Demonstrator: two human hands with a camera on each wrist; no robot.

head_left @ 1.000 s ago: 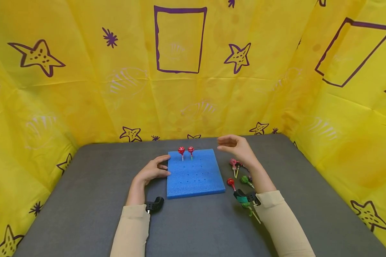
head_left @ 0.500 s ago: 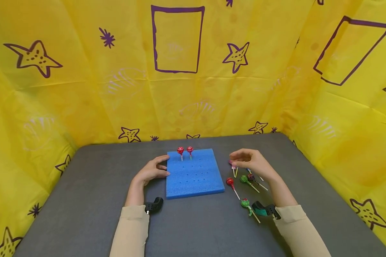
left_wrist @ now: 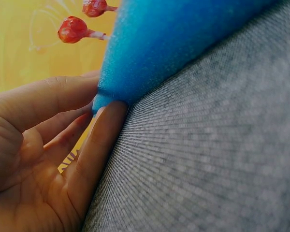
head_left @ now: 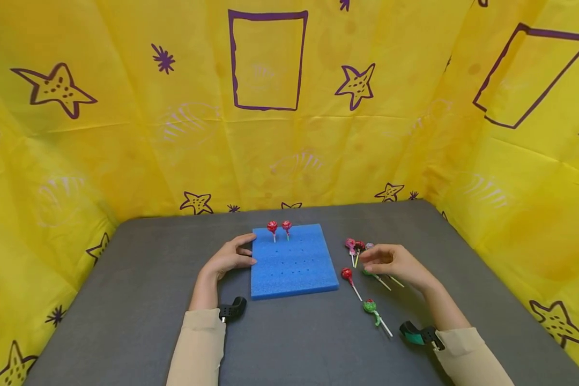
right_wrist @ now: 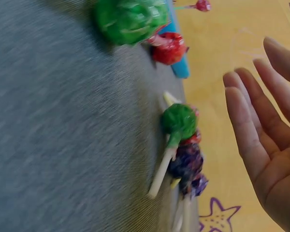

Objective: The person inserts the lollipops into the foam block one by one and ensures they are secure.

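A square blue foam board (head_left: 313, 273) with rows of small holes lies on the table. Two red lollipops, one (head_left: 272, 227) beside the other (head_left: 287, 225), stand upright at its far edge. My left hand (head_left: 225, 260) touches the board's left edge, fingertips and thumb set apart along it. My right hand (head_left: 401, 264) hovers over loose lollipops, its fingers extended and nothing between them and the thumb. Beneath it in the right wrist view lie a green lollipop (right_wrist: 179, 121) and a dark purple lollipop (right_wrist: 186, 162). The hand partly hides that group in the head view.
Nearer the front lie a red lollipop (head_left: 347, 274) and a green lollipop (head_left: 369, 306). A pink lollipop (head_left: 350, 244) and a dark red lollipop (head_left: 360, 245) rest right of the board. Yellow patterned cloth (head_left: 265, 161) walls the grey table (head_left: 289, 343).
My right hand has moved from beside the board's far right corner toward the front right, passing over the pink lollipop. My left hand stays at the board's edge.
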